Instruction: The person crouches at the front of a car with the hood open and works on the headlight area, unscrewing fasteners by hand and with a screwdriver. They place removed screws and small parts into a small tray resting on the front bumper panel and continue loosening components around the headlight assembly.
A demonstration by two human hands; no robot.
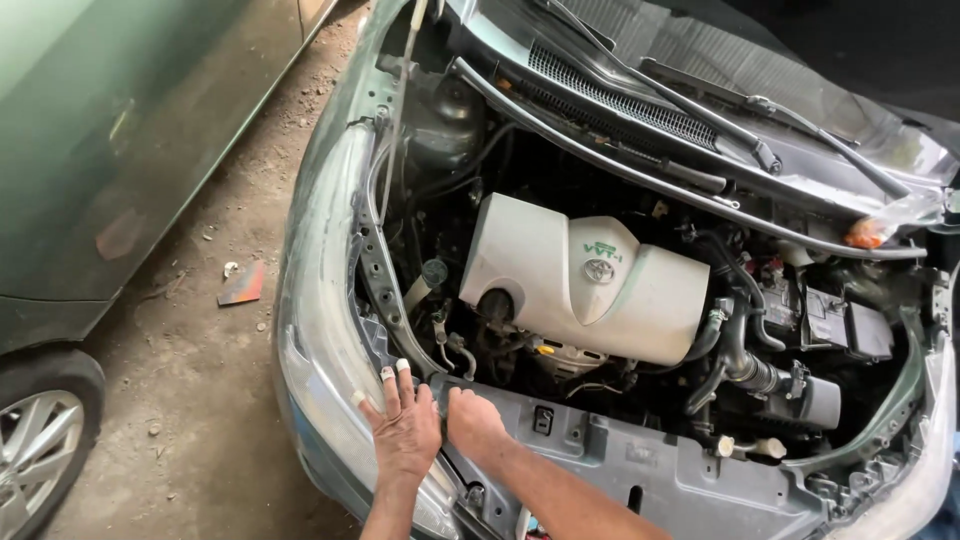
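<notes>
Car: grey-green [320, 230], bonnet raised, engine bay exposed; a second car [120, 150] stands beside it.
Engine cover: pale plastic [590, 275], seated centrally.
Front panel: grey plastic radiator cover [640, 455] across the bay's front edge; both hands at its left end.
Left hand: [405, 430] flat, fingers spread, two fingertips taped [387, 374], pressing by the headlight.
Right hand: [472, 420] fingers curled together over the panel edge.
Advice: in my judgement, keep pressure even; avoid forcing clips.

Two hands [405, 425] [475, 425], two cars [330, 330] [120, 150], one engine cover [585, 280].
</notes>
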